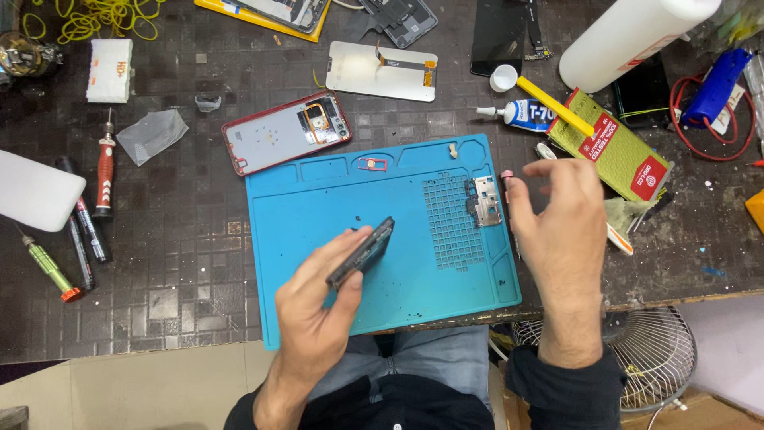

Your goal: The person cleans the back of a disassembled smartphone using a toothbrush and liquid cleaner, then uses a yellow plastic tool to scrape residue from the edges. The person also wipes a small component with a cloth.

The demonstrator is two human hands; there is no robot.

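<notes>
Your left hand (318, 306) clamps the dark phone body (362, 253) edge-up over the blue repair mat (318, 207). Your right hand (561, 227) hovers at three o'clock, fingers loosely curled, pinching a thin tool beside the small metal bracket (485, 201).

green-red packet (617, 147), white-blue glue tube (527, 115)

Dark tiled workbench (175, 263) bears a blue repair mat (318, 215), screwdrivers (103, 171).

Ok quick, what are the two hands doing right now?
Left hand: closed around a dark phone, held tilted above the blue mat.
Right hand: fingers pinching a thin tool; whether it grips firmly cannot be told.
</notes>
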